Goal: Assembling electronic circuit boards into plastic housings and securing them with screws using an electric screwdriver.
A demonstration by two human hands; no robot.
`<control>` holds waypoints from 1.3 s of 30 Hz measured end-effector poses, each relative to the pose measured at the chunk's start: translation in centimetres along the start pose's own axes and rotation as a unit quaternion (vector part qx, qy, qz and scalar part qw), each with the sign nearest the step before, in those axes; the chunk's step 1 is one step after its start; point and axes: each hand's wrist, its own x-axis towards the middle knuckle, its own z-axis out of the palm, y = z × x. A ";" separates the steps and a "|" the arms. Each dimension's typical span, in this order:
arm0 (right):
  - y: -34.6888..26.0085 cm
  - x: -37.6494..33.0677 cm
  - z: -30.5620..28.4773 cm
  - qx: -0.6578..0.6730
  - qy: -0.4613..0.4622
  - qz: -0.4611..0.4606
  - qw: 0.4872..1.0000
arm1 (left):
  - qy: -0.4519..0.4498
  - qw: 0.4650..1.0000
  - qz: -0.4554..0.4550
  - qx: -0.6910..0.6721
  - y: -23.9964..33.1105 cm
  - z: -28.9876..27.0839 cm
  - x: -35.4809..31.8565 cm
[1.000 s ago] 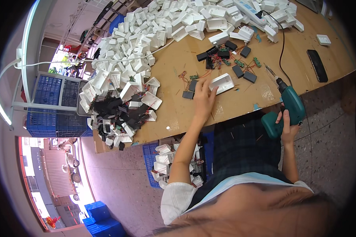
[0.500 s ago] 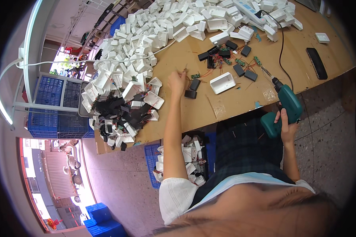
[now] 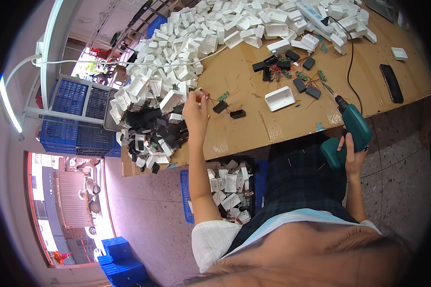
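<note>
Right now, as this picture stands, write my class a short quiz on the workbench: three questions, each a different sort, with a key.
1. Which hand holds the green gun-shaped tool? a) left b) right c) neither
2. True or false: in the picture, the flat black phone-like object lies farther right than the open white case set apart near the table's middle.
3. Which is nearer the left hand: the heap of black parts or the phone-like object?

Key: 1. b, the right hand. 2. True. 3. The heap of black parts.
</note>
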 end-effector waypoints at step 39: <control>0.5 -1.1 -1.7 0.024 -0.043 0.002 0.999 | -0.295 0.944 0.121 0.079 1.4 -3.4 -2.0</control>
